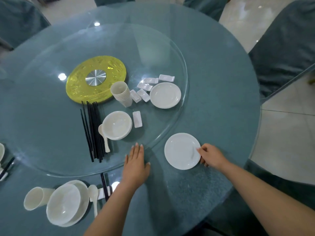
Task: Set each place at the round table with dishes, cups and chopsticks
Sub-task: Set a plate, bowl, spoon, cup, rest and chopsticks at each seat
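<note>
The round desk (221, 68) carries a glass turntable (51, 133) with a yellow disc (78, 86) at its hub.

At 9 o'clock, at the frame's left edge, part of a set place (2, 160) shows; its items are cut off.

At 7 o'clock, a finished place lies on the desk: a cup (36, 198) on its side, a bowl (64, 204) resting on a plate (81, 189), a spoon (93, 195) just beside it, and a chopstick pair (104, 186) laid across a white rest (100, 193).

On the turntable, from 8 o'clock toward 3 o'clock of the hub: a bundle of black chopsticks (92, 130), a second spoon (104, 140) touching a stack of bowls (117, 125), a stack of cups (121, 93), one single rest (137, 119), a group of five rests (150, 86), and a stack of plates (165, 95).

The left hand (136, 164) lies flat at 6 o'clock. Its grip is spread: fingers straight, fingertips (136, 146) on the turntable's rim, holding nothing.

A single white plate (180, 150) sits flat on the desk at 5 o'clock, just outside the turntable's rim. The right hand (211, 156) pinches this plate at its 3 o'clock rim, thumb on top and fingers curled under the edge.

Teal-covered chairs (286, 40) stand around the desk.
</note>
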Tool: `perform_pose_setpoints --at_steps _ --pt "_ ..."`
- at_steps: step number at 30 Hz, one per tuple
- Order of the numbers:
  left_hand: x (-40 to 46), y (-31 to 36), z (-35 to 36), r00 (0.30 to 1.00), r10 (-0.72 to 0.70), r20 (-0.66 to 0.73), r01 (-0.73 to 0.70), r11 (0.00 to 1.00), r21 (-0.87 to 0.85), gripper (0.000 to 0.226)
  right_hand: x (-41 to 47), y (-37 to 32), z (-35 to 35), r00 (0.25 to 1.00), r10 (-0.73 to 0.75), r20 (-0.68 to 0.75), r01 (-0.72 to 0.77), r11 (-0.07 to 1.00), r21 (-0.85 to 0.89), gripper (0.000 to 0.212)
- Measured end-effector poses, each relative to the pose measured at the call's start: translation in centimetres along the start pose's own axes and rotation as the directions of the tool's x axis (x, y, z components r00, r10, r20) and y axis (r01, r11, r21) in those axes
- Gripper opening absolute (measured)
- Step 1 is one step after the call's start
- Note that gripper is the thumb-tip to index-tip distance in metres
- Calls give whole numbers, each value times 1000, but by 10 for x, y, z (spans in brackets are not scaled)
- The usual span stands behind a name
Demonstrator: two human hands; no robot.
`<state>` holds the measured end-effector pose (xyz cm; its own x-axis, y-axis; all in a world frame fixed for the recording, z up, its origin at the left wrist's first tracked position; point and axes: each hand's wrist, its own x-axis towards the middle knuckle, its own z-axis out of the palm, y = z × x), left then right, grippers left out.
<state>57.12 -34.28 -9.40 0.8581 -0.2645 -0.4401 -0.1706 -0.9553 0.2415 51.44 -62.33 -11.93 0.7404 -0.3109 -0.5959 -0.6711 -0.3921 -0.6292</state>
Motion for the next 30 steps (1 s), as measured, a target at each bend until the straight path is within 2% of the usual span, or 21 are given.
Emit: perform_pose_setpoints --at_steps 4,8,15,17,20,30 --pt "-6 3 1 1000 17 11 -18 999 49 72 -5 -3 5 997 16 -70 -11 998 66 16" --pt "-16 3 2 998 60 18 -61 997 47 71 -20 -7 11 992 5 -122 -1 999 37 40" --pt "-49 8 0 981 193 27 -192 981 -37 70 -70 -16 24 980 -54 -193 66 996 57 49" --pt "-59 11 -3 973 228 17 -227 973 -39 68 -83 -14 28 981 -48 -187 54 998 27 55" --pt "-72 20 -10 958 286 -3 -286 957 -48 64 -105 -15 30 975 -87 -205 87 996 -10 53" --pt "-113 87 -43 891 408 -197 -424 904 -46 51 -174 -17 -10 914 -321 -249 254 930 -264 48"
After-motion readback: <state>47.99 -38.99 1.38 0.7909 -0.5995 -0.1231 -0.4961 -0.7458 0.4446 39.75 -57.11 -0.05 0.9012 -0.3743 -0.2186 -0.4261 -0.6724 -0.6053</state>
